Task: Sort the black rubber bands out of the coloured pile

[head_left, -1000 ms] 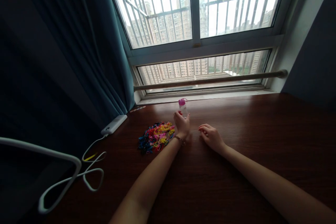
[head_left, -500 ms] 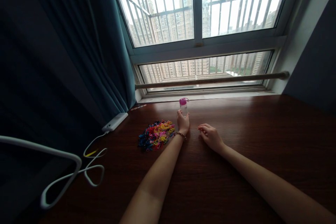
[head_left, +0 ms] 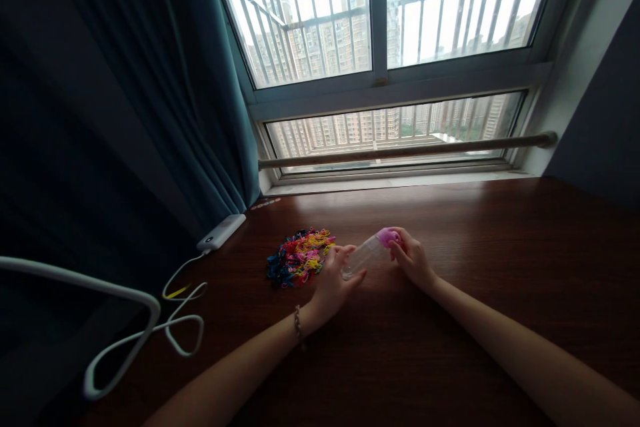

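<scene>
A clear bottle (head_left: 367, 255) with a pink cap (head_left: 387, 237) is tilted between my two hands, its cap up and to the right. Around the bottle's lower end, my left hand (head_left: 336, 280) is closed, thumb on the near side. My right hand (head_left: 409, 257) grips the pink cap with its fingers. Just left of my left hand lies a pile of small colourful elastic bands (head_left: 297, 259), in blue, red, pink and yellow. A bracelet (head_left: 299, 325) circles my left wrist.
A white power strip (head_left: 221, 232) sits at the table's left edge, with a white cable (head_left: 173, 340) looped in front. Behind the brown wooden table (head_left: 480, 233) are a barred window and a horizontal rail (head_left: 425, 150). A blue curtain (head_left: 200, 93) hangs at left.
The bottle, upright near the window before, has come nearer and is tilted to the right. My right hand has moved onto its cap. My left hand has shifted down to its base.
</scene>
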The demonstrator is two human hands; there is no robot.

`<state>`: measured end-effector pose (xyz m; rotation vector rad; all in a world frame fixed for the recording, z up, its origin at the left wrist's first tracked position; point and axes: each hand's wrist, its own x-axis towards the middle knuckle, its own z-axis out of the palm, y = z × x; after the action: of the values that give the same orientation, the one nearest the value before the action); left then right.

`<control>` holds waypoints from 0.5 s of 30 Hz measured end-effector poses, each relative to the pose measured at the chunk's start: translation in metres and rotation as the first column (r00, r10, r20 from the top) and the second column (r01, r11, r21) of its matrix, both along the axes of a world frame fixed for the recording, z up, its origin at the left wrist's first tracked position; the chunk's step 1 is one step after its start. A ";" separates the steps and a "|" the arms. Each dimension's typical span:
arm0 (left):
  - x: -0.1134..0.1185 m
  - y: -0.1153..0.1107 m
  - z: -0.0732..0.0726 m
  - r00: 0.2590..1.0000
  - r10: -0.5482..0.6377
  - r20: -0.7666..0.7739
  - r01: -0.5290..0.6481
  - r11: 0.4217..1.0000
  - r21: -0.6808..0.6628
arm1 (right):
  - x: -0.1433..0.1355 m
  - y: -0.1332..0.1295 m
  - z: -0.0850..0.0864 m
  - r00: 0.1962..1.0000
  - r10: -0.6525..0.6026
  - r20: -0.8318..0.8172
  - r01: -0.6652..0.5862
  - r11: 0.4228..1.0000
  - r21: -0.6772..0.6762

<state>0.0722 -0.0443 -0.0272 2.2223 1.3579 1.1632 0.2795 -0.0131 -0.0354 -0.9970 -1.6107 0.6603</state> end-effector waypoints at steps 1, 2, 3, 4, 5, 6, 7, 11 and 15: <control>-0.004 -0.001 -0.001 1.000 0.005 -0.007 -0.005 1.000 0.021 | -0.001 -0.002 0.001 1.000 0.023 0.019 -0.023 1.000 0.001; -0.007 -0.001 -0.002 1.000 0.010 -0.015 -0.009 0.999 0.046 | -0.002 -0.002 0.001 0.999 0.033 0.040 -0.033 0.999 0.003; -0.008 0.000 -0.004 1.000 0.011 -0.024 -0.009 0.998 0.069 | -0.002 -0.003 0.001 0.997 0.034 0.064 -0.035 0.999 0.008; -0.010 0.001 -0.005 0.999 0.007 -0.032 -0.005 0.996 0.088 | -0.002 -0.003 0.001 0.995 0.032 0.093 -0.033 0.999 0.017; -0.010 0.001 -0.006 0.999 0.000 -0.035 0.003 0.995 0.100 | -0.002 -0.003 0.000 0.992 0.025 0.122 -0.028 0.999 0.029; -0.010 0.002 -0.007 1.000 -0.006 -0.030 0.009 0.995 0.104 | -0.002 -0.002 0.000 0.989 0.013 0.147 -0.019 0.999 0.041; -0.011 0.002 -0.007 1.000 -0.009 -0.018 0.011 0.995 0.101 | -0.002 -0.001 -0.001 0.987 -0.001 0.163 -0.007 0.999 0.050; -0.012 0.001 -0.003 1.000 0.001 -0.002 -0.001 0.999 0.044 | -0.002 -0.001 -0.003 0.982 -0.065 0.175 0.058 0.997 0.043; -0.011 -0.002 0.003 1.000 -0.013 -0.002 0.013 0.993 -0.115 | -0.003 -0.003 -0.004 0.984 -0.076 0.162 0.074 0.997 0.021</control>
<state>0.0612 -0.0467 -0.0241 2.1502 1.3731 1.0504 0.2763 -0.0160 -0.0391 -1.1193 -1.7084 0.5261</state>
